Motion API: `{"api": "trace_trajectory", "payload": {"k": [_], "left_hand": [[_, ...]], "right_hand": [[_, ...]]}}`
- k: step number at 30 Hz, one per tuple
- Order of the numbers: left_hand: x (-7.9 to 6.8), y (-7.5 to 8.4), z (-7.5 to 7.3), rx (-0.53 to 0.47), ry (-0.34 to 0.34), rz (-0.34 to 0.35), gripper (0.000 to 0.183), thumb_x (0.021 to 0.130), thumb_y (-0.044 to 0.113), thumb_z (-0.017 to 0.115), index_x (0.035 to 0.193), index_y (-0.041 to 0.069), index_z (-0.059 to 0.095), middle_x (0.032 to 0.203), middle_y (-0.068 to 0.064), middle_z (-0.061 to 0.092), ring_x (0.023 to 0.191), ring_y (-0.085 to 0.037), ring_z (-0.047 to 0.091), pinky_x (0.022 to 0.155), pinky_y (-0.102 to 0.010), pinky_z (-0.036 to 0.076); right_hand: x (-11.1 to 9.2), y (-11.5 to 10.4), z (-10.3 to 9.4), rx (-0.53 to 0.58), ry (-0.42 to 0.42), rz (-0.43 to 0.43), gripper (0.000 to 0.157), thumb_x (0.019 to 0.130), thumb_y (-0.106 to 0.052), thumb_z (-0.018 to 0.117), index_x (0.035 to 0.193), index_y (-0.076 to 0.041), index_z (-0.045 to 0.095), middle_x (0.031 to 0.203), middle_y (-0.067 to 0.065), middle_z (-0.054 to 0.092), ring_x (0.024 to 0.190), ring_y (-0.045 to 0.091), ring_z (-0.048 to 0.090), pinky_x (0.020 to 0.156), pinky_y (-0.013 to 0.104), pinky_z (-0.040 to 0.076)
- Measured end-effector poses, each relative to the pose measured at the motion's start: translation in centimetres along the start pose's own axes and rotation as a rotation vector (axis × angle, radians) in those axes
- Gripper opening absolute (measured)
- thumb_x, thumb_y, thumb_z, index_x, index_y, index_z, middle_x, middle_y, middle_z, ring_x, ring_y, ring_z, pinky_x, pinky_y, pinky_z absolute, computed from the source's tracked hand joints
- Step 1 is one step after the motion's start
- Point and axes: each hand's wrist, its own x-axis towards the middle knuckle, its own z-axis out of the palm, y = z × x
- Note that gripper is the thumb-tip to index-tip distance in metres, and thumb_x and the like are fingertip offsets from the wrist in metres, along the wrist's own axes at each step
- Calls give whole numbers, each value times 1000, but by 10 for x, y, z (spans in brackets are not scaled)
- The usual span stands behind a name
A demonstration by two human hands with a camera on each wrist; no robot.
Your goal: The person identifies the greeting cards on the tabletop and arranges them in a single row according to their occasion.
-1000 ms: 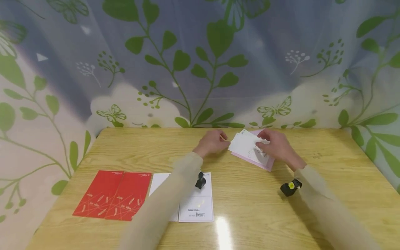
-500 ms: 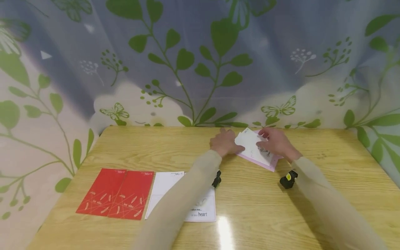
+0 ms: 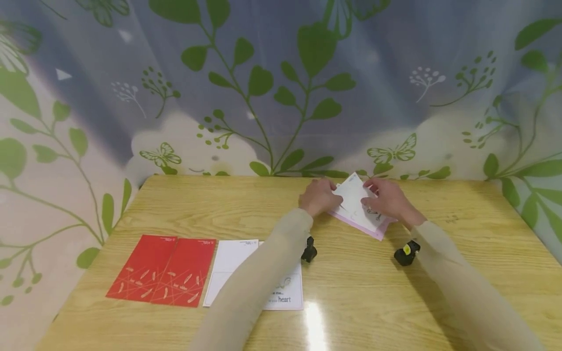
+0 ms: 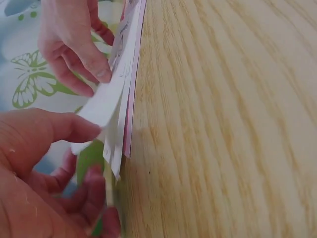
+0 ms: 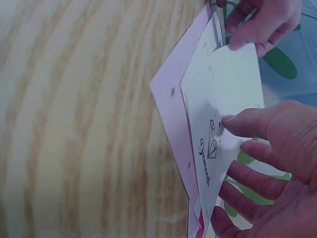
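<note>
A small stack of cards lies at the back of the table, right of centre. On top is a white card (image 3: 352, 199) with a line-drawn gem and lettering, and a pink dotted card (image 5: 172, 116) shows beneath. My left hand (image 3: 318, 197) pinches the left edge of the top white card between thumb and fingers. That edge is lifted and bent up from the cards below, seen in the left wrist view. My right hand (image 5: 277, 153) holds the card's other side, thumb on its printed face, fingers curled behind the edge.
Two red cards (image 3: 186, 270) lie side by side at the front left of the wooden table (image 3: 360, 302). Beside them are two white cards (image 3: 285, 295), partly covered by my left sleeve. A leaf-patterned curtain (image 3: 246, 97) hangs behind the table's back edge.
My left hand has moved right onto the stack and taken hold of the top white card. That card's far corner has risen and shifted slightly right. The right hand stays almost in place.
</note>
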Motion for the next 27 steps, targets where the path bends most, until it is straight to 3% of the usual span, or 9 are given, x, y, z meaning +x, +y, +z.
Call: {"api": "trace_trajectory", "payload": {"k": [4, 9, 12, 19, 24, 27], "left_hand": [[4, -4, 0, -192, -4, 73, 30, 93, 20, 67, 122, 11, 64, 109, -6, 72, 91, -17, 65, 76, -28, 51], [6, -11, -5, -407, -50, 154, 29, 93, 8, 63, 121, 8, 58, 89, -9, 71, 71, -14, 62, 56, -23, 47], [7, -15, -9, -467, -45, 203, 27, 93, 7, 64, 119, 9, 57, 89, -13, 73, 72, -15, 63, 57, -22, 46], [4, -20, -20, -575, -102, 285, 24, 94, 8, 67, 116, 12, 58, 95, -14, 75, 82, -24, 69, 64, -22, 49], [-5, -22, -28, -626, -230, 281, 24, 96, 9, 65, 118, 15, 57, 87, -9, 72, 82, -25, 69, 81, -43, 56], [-11, -22, -30, -655, -316, 265, 25, 98, 10, 64, 120, 16, 55, 86, -8, 72, 83, -23, 71, 89, -53, 57]], "right_hand": [[-6, -1, -4, 31, 18, -10, 47, 98, -20, 64, 137, 3, 53, 131, 30, 60, 115, 43, 62, 89, 50, 56], [-16, -2, -12, 100, 108, -59, 45, 100, -17, 61, 138, 5, 52, 128, 30, 61, 115, 45, 62, 93, 55, 54], [-19, -2, -16, 124, 183, -111, 45, 100, -16, 61, 139, 5, 51, 126, 30, 62, 112, 46, 65, 90, 53, 56], [-27, -13, -30, 140, 320, -235, 45, 100, -14, 64, 142, 0, 54, 119, 28, 66, 101, 47, 70, 74, 28, 52], [-35, -18, -31, 159, 334, -252, 44, 102, -18, 62, 144, -6, 56, 117, 26, 69, 97, 45, 71, 73, 26, 52], [-40, -19, -28, 179, 334, -250, 36, 102, -19, 62, 136, -6, 62, 110, 23, 72, 89, 36, 72, 67, 21, 53]]}}
